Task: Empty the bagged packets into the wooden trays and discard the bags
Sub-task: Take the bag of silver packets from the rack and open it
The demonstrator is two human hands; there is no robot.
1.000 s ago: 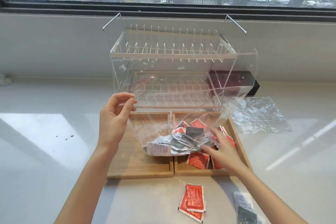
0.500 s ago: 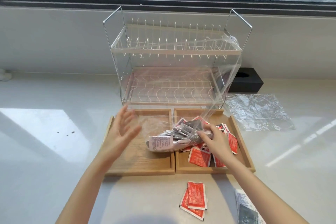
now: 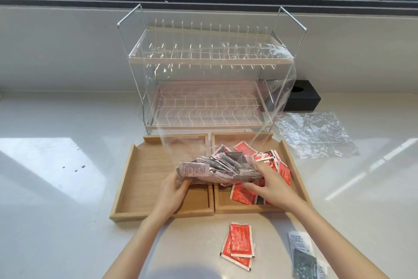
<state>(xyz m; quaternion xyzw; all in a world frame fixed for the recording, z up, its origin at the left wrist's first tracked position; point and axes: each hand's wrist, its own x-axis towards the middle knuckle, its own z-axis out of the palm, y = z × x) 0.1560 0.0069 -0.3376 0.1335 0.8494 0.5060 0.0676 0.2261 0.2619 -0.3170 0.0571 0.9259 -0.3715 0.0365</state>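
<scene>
Matt pale-wood trays (image 3: 144, 179), a glossy clear plastic bag (image 3: 226, 106), shiny red foil-like packets (image 3: 239, 244) and a thin metal-wire rack (image 3: 203, 61) on a smooth, glossy white counter (image 3: 56, 188).

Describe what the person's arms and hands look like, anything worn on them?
Both forearms are bare up to the frame edge, with no sleeves showing. The left hand and right hand wear no gloves, and no rings, watch or bracelets are visible.
</scene>
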